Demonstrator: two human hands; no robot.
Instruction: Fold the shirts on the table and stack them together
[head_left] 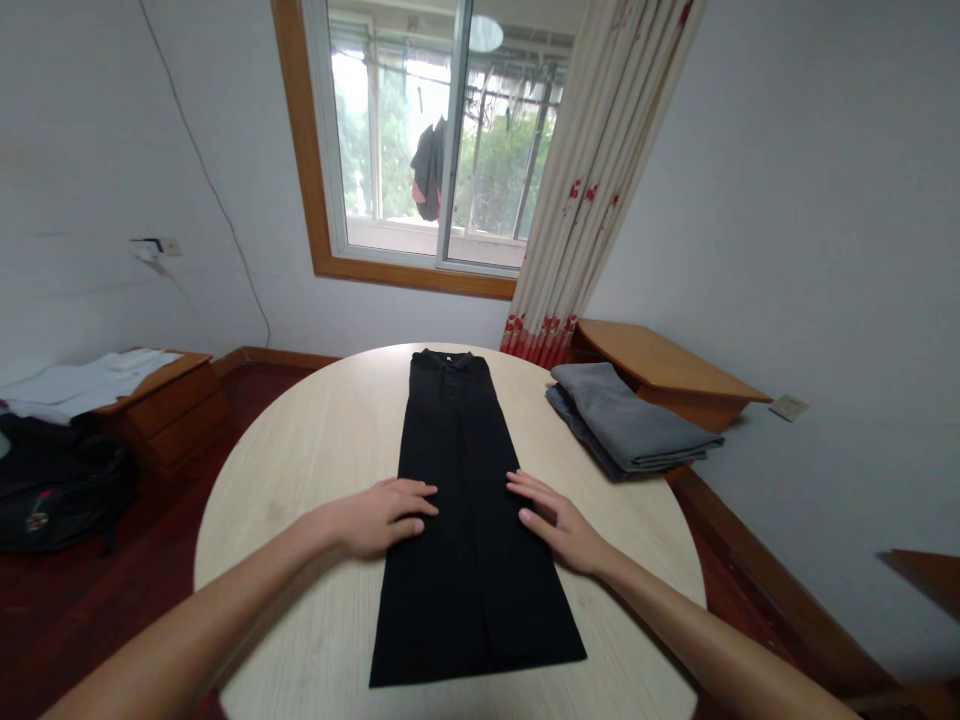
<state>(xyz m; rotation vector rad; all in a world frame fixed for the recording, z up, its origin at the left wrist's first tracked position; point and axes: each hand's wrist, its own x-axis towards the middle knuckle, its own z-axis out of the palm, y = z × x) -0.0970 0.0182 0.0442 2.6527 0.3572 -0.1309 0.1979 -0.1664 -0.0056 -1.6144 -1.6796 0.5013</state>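
Note:
Black trousers [459,560] lie flat and lengthwise on a round pale wood table [315,440]. Their waistband is at the far edge and the leg hems point toward me. My left hand [384,515] rests on the left edge of the legs, about midway down, fingers stretched out. On the opposite edge, my right hand [559,520] lies with its fingers extended over the cloth. Neither hand grips the fabric. Beyond my right hand sits a stack of folded grey trousers [637,415], with a darker folded piece beneath.
A wooden desk [660,355] stands behind the table on the right, beside a long curtain [577,200] and a window [435,140]. To the left are a low wooden cabinet [176,410] with papers [97,380] and a black bag [60,490].

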